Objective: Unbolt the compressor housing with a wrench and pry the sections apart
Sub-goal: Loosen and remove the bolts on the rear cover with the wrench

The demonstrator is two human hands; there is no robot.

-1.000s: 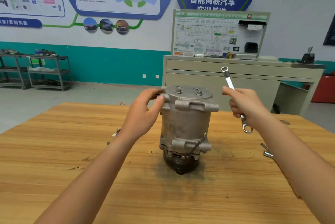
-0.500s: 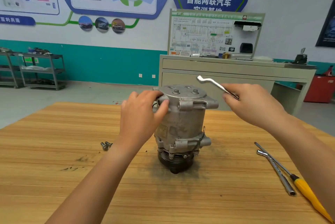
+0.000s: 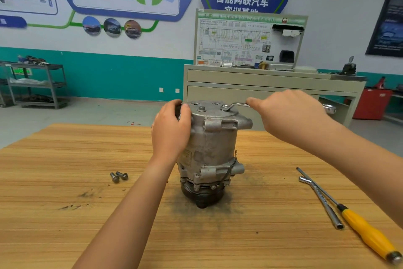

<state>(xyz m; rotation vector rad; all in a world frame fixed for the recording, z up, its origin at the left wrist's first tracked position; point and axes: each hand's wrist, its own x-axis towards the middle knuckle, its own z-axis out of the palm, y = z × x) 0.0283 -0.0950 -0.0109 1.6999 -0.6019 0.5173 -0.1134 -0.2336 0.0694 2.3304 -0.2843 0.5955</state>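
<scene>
A grey metal compressor (image 3: 212, 144) stands upright on its black pulley in the middle of the wooden table (image 3: 65, 214). My left hand (image 3: 171, 131) grips the upper left edge of its housing. My right hand (image 3: 290, 114) holds a silver wrench (image 3: 236, 105) level across the top, with the ring end seated on the right-hand bolt of the top cover. A second bolt head (image 3: 201, 108) stands free on the cover beside it. The wrench's other end (image 3: 329, 108) pokes out past my right hand.
Two loose bolts (image 3: 118, 176) lie on the table left of the compressor. On the right lie a bent socket wrench (image 3: 321, 201) and a yellow-handled screwdriver (image 3: 368, 234). Behind the table stand a beige training bench (image 3: 272, 85) and a grey shelf rack (image 3: 37, 83).
My right hand swung the wrench down from upright to level and set its ring end on the top-cover bolt. My left hand stayed on the housing. The view shifted left and nearer.
</scene>
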